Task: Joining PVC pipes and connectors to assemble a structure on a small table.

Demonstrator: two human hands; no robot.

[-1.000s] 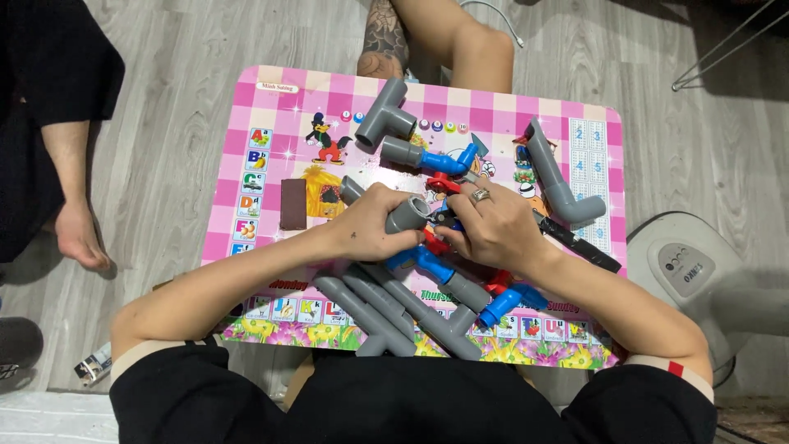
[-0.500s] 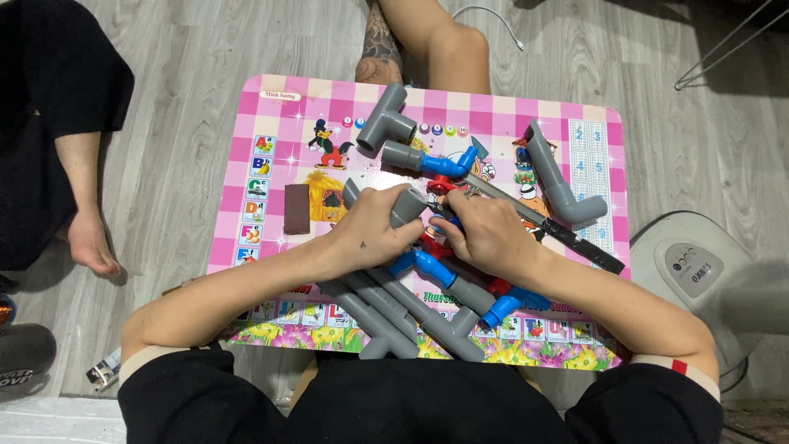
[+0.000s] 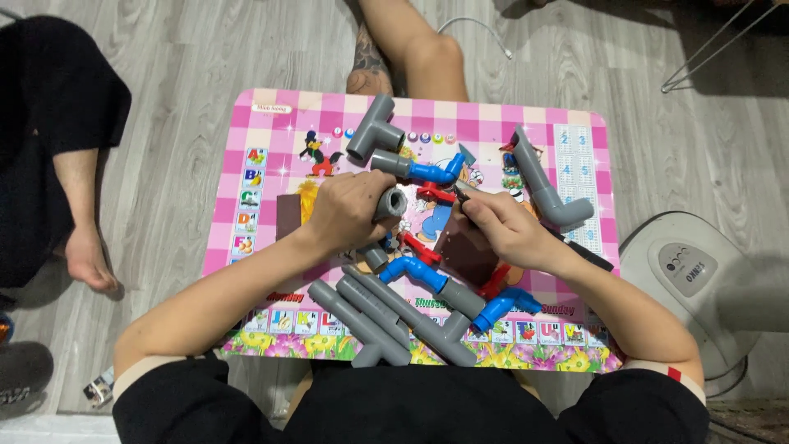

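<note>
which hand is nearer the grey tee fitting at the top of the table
Left. The left hand lies just below the grey tee fitting; the right hand sits farther off, down to its right.

Pink-and-white checks all over the table [image 3: 575, 123], with a bright cartoon border of flowers and letter tiles. Grey pipe [image 3: 391, 203] in the left hand's [image 3: 349, 212] fingers. Just past those fingertips, a red fitting [image 3: 434, 194]; beyond it, a blue elbow [image 3: 436, 171]. Under the right hand [image 3: 501, 230], a brown block [image 3: 464, 255]. Black sleeves, grey wood-grain floor [image 3: 181, 74].

Grey label panel [image 3: 689, 269] on white appliance [image 3: 657, 247]
</note>
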